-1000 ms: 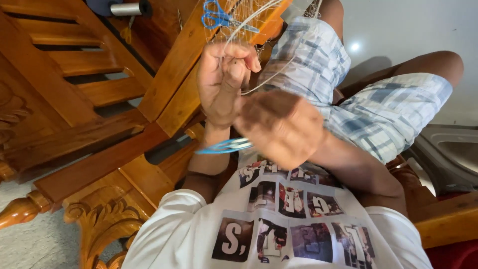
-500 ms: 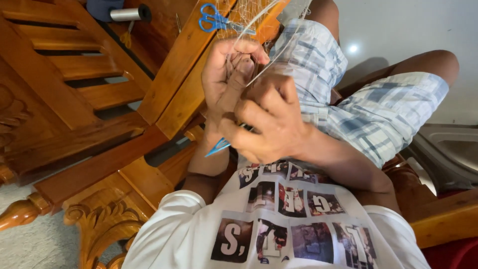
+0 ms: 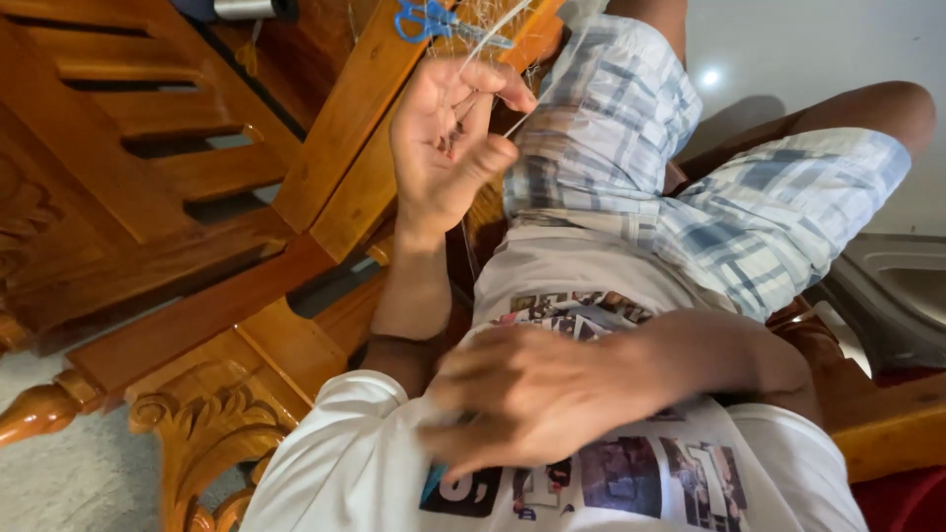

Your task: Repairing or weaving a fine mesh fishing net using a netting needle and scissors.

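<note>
The left hand [image 3: 448,148] is raised in front of the person's lap, fingers curled inward and thumb pressed toward the fingertips, pinching a fine, pale, nearly transparent line [image 3: 485,39]. The line runs up from the pinch toward a loose tangle of similar mesh on the wooden furniture arm [image 3: 345,118], near a pair of blue-handled scissors [image 3: 426,20].

The line looks very light, limp and slick, with no stiffness of its own; it probably holds shape only under tension. A fingertip pinch close to the working point seems the surest hold, since a loose grasp would likely let it slide. It also seems easy to snag or tangle.

The right hand [image 3: 532,394] is low, against the white printed shirt [image 3: 631,473], and badly blurred. Its fingers appear partly curled, but whether they hold anything cannot be told. A second strand passing down across the checked shorts [image 3: 690,197] is faint, and where it ends is unclear. The mesh is cut off by the top edge, and the scissors' blades are partly lost in it.
</note>
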